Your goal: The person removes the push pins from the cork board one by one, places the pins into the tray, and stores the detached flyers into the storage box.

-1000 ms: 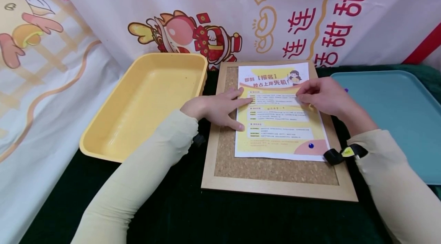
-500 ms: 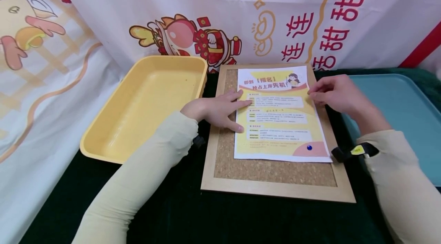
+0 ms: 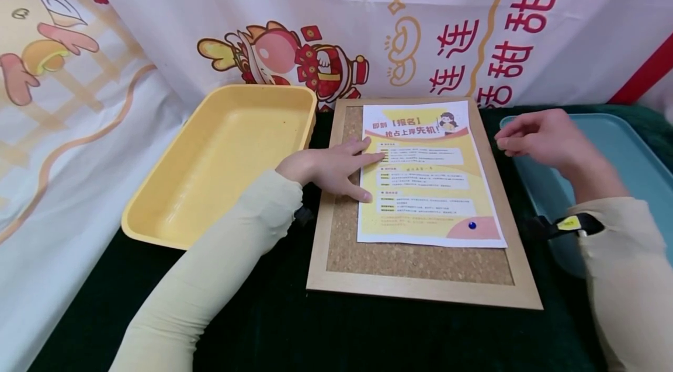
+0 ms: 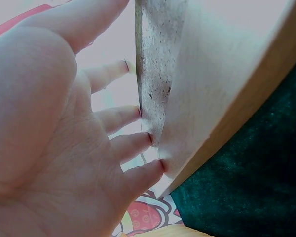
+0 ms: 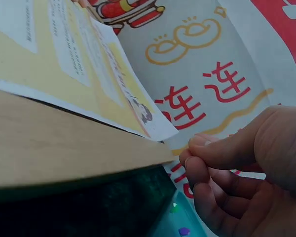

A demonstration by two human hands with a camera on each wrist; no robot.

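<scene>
A printed yellow-and-white sheet of paper lies on a wood-framed cork board. A blue round-headed pin sits in its lower right corner. My left hand rests with spread fingers across the sheet's left edge and the board. In the left wrist view, the straight fingers reach past the frame. My right hand is right of the board, over the near-left part of the teal tray. Its fingers are curled, thumb tip against index finger, with nothing visible between them in the right wrist view.
Left of the board stands a yellow plastic tub. Small green and purple pieces lie in the teal tray. A dark green cloth covers the table, and a printed white curtain hangs behind.
My right hand has moved right, off the sheet's right edge and past the board's frame to the teal tray. The left hand has stayed in place on the sheet.
</scene>
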